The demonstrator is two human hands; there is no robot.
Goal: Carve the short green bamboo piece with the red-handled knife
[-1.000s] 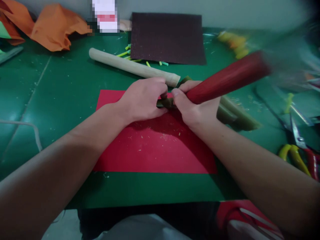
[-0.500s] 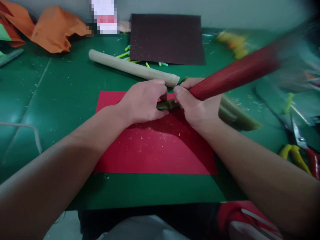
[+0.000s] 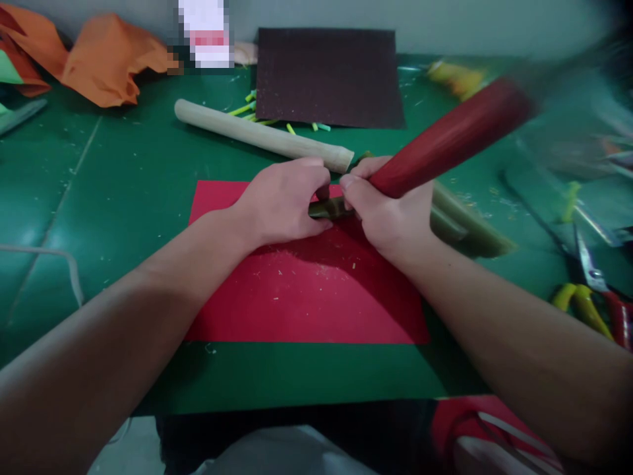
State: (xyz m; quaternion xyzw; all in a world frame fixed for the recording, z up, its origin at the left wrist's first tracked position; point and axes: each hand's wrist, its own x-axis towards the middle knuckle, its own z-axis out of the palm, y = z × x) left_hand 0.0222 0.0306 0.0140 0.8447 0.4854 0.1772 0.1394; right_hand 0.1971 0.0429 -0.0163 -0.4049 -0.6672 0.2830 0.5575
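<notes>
On a red sheet (image 3: 306, 300), my two hands meet around a small dark olive-brown piece (image 3: 327, 209), whose kind I cannot make out. My left hand (image 3: 287, 198) is closed on its left end, fingers curled over it. Thumb and fingers of my right hand (image 3: 390, 214) pinch its other end. A thick red stick (image 3: 450, 140) slants to the upper right out of my right hand, lying between thumb and forefinger; its far end is blurred. Translucent greenish pieces (image 3: 467, 224) lie beneath and beside my right wrist.
A pale wooden rod (image 3: 262, 134) lies just beyond my hands. Behind it are a dark brown sheet (image 3: 329, 78) and several yellow-green sticks (image 3: 243, 109). Orange paper (image 3: 106, 63) is at the back left. Scissors (image 3: 596, 280) rest at the right. Fine shavings dot the red sheet.
The red stick's far end has swung left and slightly up. Both hands stay almost in place, still closed on the dark piece.
</notes>
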